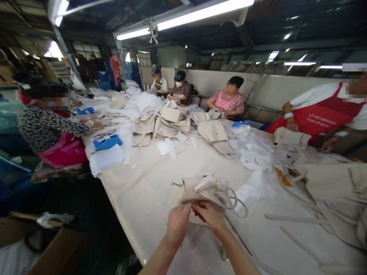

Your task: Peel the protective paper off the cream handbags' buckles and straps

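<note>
Cream bag (202, 196) is on the big table (143, 191), near me. I see my left hand (177, 223) and right hand (210, 217) meet at its front, fingertips together; I can't tell what they pinch.

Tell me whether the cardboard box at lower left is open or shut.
Open: the cardboard box has its top uncovered, and white material shows inside.

We cannot resolve which part of the beige bag (206, 195) left hand (178, 224) and right hand (210, 217) pinch; left edge crops carton (61, 248).
</note>
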A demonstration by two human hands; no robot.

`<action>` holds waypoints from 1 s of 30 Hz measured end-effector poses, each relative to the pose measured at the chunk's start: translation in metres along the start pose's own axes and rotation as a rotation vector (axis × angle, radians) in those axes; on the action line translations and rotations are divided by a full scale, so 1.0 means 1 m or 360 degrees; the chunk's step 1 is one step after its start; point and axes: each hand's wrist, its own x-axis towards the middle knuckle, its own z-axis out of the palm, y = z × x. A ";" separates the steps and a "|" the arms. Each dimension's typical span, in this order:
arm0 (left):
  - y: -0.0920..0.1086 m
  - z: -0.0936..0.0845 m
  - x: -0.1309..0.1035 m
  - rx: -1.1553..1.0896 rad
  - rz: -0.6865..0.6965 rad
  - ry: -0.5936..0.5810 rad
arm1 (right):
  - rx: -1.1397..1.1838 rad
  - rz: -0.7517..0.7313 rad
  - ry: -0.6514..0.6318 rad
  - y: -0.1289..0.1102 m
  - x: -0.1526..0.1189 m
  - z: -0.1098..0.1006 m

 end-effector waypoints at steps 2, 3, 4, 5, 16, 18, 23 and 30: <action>0.002 0.001 0.002 -0.0370 -0.0285 0.0017 | 0.0020 -0.0003 -0.0006 -0.001 -0.003 -0.003; 0.002 0.003 0.003 -0.0553 -0.0451 0.0021 | 0.0036 -0.0002 -0.0007 -0.001 -0.004 -0.003; 0.002 0.005 0.004 -0.0702 -0.0603 0.0020 | 0.0066 0.0009 -0.0016 0.000 -0.005 -0.003; 0.002 0.007 0.004 -0.0804 -0.0726 0.0013 | 0.0106 0.0028 -0.0025 0.001 -0.005 -0.002; -0.003 0.024 -0.005 -0.1042 -0.1097 0.0172 | 0.0512 0.0329 0.0077 0.025 0.002 0.015; -0.002 0.028 -0.006 -0.1024 -0.1073 0.0220 | 0.0558 0.0342 0.0062 0.023 0.004 0.015; 0.000 0.033 -0.006 -0.1007 -0.1002 0.0295 | 0.0716 0.0464 -0.0144 0.009 0.008 0.012; -0.001 0.035 -0.011 -0.0987 -0.0895 0.0331 | 0.0752 0.0610 -0.0215 0.000 0.007 0.000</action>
